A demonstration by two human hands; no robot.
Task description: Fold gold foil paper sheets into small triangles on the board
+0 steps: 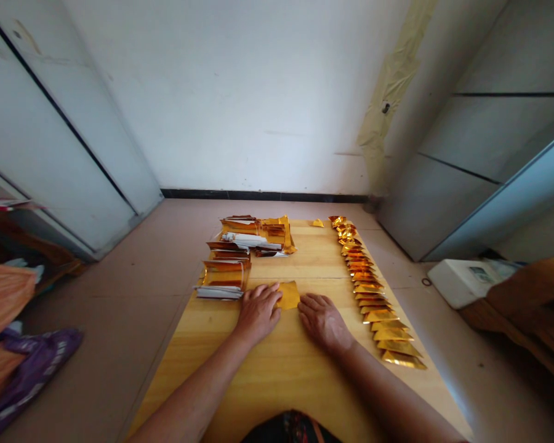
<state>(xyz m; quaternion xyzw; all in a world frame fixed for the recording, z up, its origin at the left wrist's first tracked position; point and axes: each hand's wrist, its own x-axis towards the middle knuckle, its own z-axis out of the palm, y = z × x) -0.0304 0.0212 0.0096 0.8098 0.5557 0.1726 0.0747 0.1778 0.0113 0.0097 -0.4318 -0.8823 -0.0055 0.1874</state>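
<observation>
A white wall (235, 104) rises at twelve o'clock above a pinkish tiled floor (180, 252), a wrinkled strip of tape (388, 92) running up it towards one. And here, in the foreground, is the pale wooden table (240, 384)!

Right at the heart of our dial lies a single gold sheet (289, 295), flat on the wood between two hands. The left hand (257, 314) sits between eight and nine, palm down, its fingers stretched out close together over the sheet's near side edge, thumb standing a little apart. Over at four, the right hand (324, 321) rests palm down, fingers gently bent and side by side, tips right at the opposite edge; whether they press on it, I can't tell.

From nine round to eleven, there are the stacks of gold-and-white sheets (225, 272), tightly bunched. And from one sweeping down to four, what a line: folded gold pieces (373, 315), one behind another! One small gold piece (317, 223) lies alone towards one o'clock.
</observation>
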